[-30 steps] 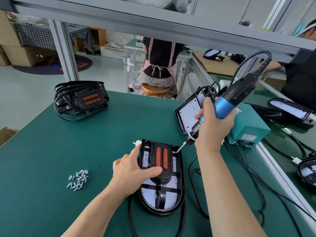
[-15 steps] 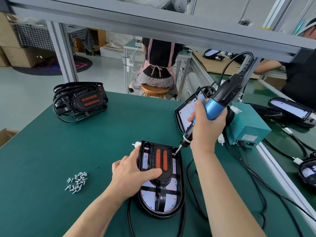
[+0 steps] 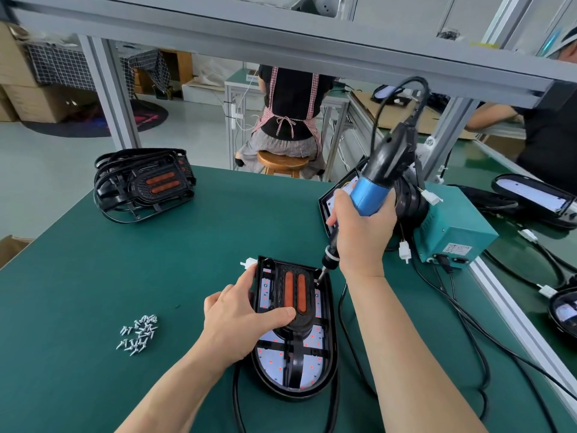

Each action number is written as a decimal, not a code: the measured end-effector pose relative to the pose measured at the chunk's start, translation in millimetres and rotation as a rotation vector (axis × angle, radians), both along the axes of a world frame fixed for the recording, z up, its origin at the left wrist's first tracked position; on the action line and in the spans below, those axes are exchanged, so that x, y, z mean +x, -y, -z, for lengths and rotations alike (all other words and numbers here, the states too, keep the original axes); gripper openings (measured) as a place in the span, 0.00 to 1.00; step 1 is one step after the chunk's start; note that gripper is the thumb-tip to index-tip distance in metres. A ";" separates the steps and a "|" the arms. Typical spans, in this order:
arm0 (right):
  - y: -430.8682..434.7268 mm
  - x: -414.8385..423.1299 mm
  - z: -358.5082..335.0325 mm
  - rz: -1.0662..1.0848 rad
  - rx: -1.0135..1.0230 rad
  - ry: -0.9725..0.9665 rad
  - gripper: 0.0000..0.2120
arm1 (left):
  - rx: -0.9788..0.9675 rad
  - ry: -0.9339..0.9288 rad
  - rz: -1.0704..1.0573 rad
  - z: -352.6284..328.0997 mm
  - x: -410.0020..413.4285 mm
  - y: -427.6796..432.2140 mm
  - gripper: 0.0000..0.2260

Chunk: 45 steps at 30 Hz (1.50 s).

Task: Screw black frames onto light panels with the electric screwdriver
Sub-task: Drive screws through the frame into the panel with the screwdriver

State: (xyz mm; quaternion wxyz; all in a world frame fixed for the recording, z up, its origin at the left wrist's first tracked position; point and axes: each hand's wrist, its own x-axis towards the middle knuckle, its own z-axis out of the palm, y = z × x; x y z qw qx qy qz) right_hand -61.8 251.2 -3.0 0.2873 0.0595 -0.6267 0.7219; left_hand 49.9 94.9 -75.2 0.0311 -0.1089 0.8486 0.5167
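Two hands: left hand gripped the light panel, fingers curled over its left rim, thumb laid across the hub of the black frame; right hand was wrapped round the blue barrel of the electric screwdriver.
Workpiece: lower centre of frame, on the green mat; frame seated on top of panel.
Bit: tip sat at the frame's upper right corner; tool leaned toward upper right, not upright. Screw on bit: too small to tell.
Risk 1: lean could make the bit slip out or drive the screw crooked.
Risk 2: torque could twist the panel on the mat if the left grip eased.
Risk 3: slipped bit could strike the LED board just beside the hole.
Risk 4: black cable beside the panel's right edge could snag the right forearm.
Screws: loose pile, lower left, well apart from the panel.
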 end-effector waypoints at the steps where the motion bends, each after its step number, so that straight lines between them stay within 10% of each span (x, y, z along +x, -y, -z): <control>1: 3.4 -0.3 0.4 -0.022 0.032 -0.015 0.10 | 0.001 0.002 -0.001 0.3 -0.1 0.4 0.47; 25: -34.1 35.3 -55.7 -0.233 -0.318 -0.028 0.13 | 0.016 -0.025 0.014 -21.2 16.4 -5.3 0.34; 30: -37.7 59.0 -48.1 -0.216 -0.414 0.063 0.07 | -0.273 -0.114 -0.137 -17.8 28.7 13.2 0.32; 35: -37.1 76.1 -35.8 -0.162 -0.466 0.070 0.06 | -0.462 -0.250 -0.434 -4.5 43.4 87.0 0.06; 45: -38.4 91.6 -24.0 -0.110 -0.518 0.075 0.06 | -0.737 -0.112 -0.165 -2.7 57.8 113.7 0.03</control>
